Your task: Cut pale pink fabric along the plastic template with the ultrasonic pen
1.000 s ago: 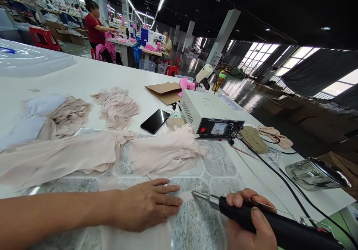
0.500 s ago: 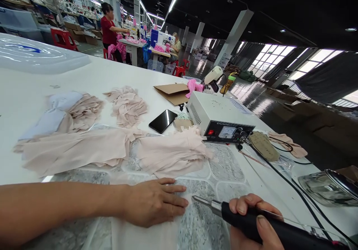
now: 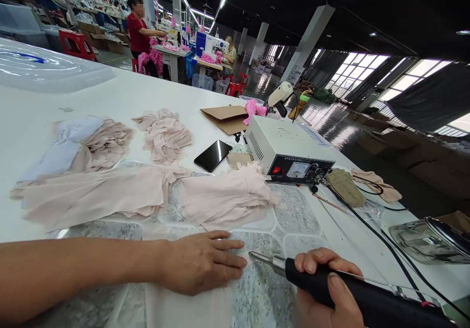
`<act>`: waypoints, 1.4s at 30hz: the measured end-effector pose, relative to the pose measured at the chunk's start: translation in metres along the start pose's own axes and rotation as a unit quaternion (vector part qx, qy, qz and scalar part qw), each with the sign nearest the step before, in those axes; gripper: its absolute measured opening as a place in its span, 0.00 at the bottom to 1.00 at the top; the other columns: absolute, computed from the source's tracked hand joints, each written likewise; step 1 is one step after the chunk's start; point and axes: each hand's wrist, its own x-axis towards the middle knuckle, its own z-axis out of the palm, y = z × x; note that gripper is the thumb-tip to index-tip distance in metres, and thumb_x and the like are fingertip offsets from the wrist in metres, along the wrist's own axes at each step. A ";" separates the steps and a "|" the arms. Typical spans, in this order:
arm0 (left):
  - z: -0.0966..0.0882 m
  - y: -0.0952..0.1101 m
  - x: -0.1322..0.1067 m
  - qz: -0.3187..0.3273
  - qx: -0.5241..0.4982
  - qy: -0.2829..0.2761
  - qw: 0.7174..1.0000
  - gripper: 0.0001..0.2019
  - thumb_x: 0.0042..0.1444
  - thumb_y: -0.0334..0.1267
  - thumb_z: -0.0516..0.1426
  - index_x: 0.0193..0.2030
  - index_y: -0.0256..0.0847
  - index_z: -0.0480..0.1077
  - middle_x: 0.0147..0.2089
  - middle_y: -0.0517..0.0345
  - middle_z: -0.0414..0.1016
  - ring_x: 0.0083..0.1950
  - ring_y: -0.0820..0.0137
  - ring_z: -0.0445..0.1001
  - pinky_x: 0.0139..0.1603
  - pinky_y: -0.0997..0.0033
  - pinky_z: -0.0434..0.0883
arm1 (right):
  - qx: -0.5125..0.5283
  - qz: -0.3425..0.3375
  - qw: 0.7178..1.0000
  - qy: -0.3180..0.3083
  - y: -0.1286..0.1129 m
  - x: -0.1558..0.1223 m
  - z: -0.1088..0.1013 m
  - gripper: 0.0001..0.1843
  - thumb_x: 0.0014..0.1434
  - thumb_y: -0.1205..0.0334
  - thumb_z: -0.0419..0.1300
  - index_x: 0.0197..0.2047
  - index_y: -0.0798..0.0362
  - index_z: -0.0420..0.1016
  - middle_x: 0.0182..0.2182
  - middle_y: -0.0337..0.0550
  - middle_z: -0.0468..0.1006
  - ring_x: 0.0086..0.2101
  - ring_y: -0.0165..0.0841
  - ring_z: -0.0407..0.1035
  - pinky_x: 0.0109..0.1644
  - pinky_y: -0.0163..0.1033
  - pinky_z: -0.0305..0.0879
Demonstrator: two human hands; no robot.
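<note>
My left hand (image 3: pixel 205 263) lies flat, fingers stretched out, on a thin, sheer pale fabric piece (image 3: pixel 191 308) over the grey marbled mat (image 3: pixel 262 298). My right hand (image 3: pixel 343 293) is wrapped round the black handle of a corded handheld cutter (image 3: pixel 385 301). Its pointed metal tip is close to my left fingertips, near the fabric's right edge; whether it touches the fabric I cannot tell. Beyond my hands lie a long stack of pale pink fabric pieces (image 3: pixel 99 193) and a second fabric stack (image 3: pixel 223 196).
A control box (image 3: pixel 293 137) with a dial stands at back right, its black cable trailing beside my right hand. Near it are a phone (image 3: pixel 213 155), brown cardboard (image 3: pixel 223 117) and a clear jar (image 3: pixel 429 240). Bundled fabric (image 3: pixel 165 137) lies farther back. Two people sit or stand at distant sewing machines.
The cutter and my right hand have shifted slightly left and up in the picture. My left hand stays flat in place. The whole view has moved a little.
</note>
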 end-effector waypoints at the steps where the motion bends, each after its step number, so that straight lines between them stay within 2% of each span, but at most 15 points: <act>1: 0.000 0.000 0.000 0.001 0.001 0.001 1.000 0.16 0.70 0.34 0.48 0.61 0.38 0.67 0.65 0.55 0.67 0.71 0.61 0.54 0.73 0.64 0.46 | 0.000 0.000 1.000 0.002 0.000 0.000 0.000 0.03 0.50 0.65 0.60 0.30 0.49 0.69 0.27 0.35 0.70 0.23 0.28 0.64 0.26 0.38 0.66; 4: 0.001 -0.001 -0.001 0.007 -0.001 0.017 1.000 0.16 0.69 0.33 0.49 0.60 0.37 0.67 0.64 0.55 0.68 0.71 0.61 0.55 0.73 0.64 0.47 | 0.012 0.002 1.000 0.018 0.000 0.001 -0.002 0.04 0.49 0.65 0.60 0.31 0.50 0.69 0.26 0.35 0.69 0.23 0.27 0.64 0.26 0.36 0.66; 11: 0.007 -0.003 -0.001 0.016 -0.006 0.050 0.999 0.16 0.69 0.33 0.49 0.61 0.38 0.67 0.62 0.54 0.70 0.70 0.60 0.57 0.72 0.61 0.51 | 0.044 0.038 0.998 0.008 -0.007 -0.002 -0.017 0.04 0.49 0.63 0.60 0.31 0.50 0.70 0.26 0.35 0.68 0.22 0.26 0.63 0.23 0.35 0.65; 16: 0.007 -0.003 -0.001 0.013 0.011 0.034 0.999 0.16 0.70 0.34 0.48 0.60 0.37 0.67 0.64 0.55 0.68 0.70 0.60 0.57 0.72 0.61 0.49 | 0.050 0.045 0.998 0.012 -0.009 -0.003 -0.011 0.04 0.47 0.63 0.60 0.30 0.50 0.70 0.25 0.35 0.68 0.22 0.26 0.63 0.23 0.35 0.65; 20: 0.010 -0.005 -0.002 0.020 0.017 0.045 0.999 0.16 0.70 0.34 0.48 0.60 0.37 0.68 0.64 0.56 0.69 0.71 0.61 0.56 0.72 0.62 0.48 | 0.045 0.043 0.998 0.013 -0.008 -0.002 -0.008 0.04 0.46 0.64 0.61 0.28 0.51 0.69 0.24 0.34 0.67 0.21 0.26 0.64 0.23 0.35 0.66; 27: 0.013 -0.006 -0.002 0.030 0.017 0.069 0.997 0.15 0.69 0.33 0.49 0.59 0.37 0.68 0.62 0.55 0.70 0.70 0.60 0.58 0.71 0.60 0.52 | 0.023 0.027 0.999 -0.032 -0.006 -0.002 -0.015 0.02 0.50 0.65 0.60 0.30 0.50 0.70 0.26 0.35 0.69 0.23 0.27 0.65 0.25 0.37 0.68; 30: 0.013 -0.006 -0.002 0.038 0.024 0.074 0.996 0.14 0.69 0.33 0.50 0.58 0.37 0.68 0.62 0.54 0.71 0.69 0.60 0.59 0.71 0.59 0.54 | 0.036 0.024 0.999 -0.025 -0.005 -0.001 -0.016 0.03 0.51 0.65 0.58 0.32 0.50 0.70 0.26 0.35 0.68 0.23 0.27 0.65 0.26 0.36 0.67; 36: 0.001 -0.003 -0.002 0.048 0.040 0.100 0.993 0.14 0.69 0.36 0.50 0.58 0.37 0.68 0.63 0.46 0.69 0.68 0.58 0.62 0.68 0.56 0.59 | 0.043 0.009 0.999 0.028 -0.009 0.001 -0.013 0.05 0.48 0.66 0.57 0.31 0.50 0.69 0.27 0.35 0.66 0.23 0.28 0.63 0.26 0.38 0.65; 39: -0.010 0.008 -0.004 0.041 0.046 0.138 0.989 0.13 0.69 0.33 0.50 0.56 0.37 0.68 0.59 0.44 0.72 0.65 0.59 0.66 0.65 0.56 0.63 | 0.029 0.008 0.999 0.028 -0.007 0.002 -0.011 0.04 0.49 0.65 0.58 0.31 0.50 0.70 0.29 0.36 0.67 0.24 0.27 0.63 0.26 0.38 0.65; 42: -0.015 0.025 -0.009 0.013 0.050 0.157 0.986 0.12 0.67 0.31 0.50 0.54 0.37 0.68 0.52 0.43 0.76 0.56 0.59 0.72 0.57 0.59 0.70 | 0.031 0.005 0.999 0.023 -0.005 0.003 -0.012 0.04 0.48 0.65 0.58 0.31 0.51 0.70 0.29 0.36 0.68 0.24 0.27 0.63 0.26 0.38 0.65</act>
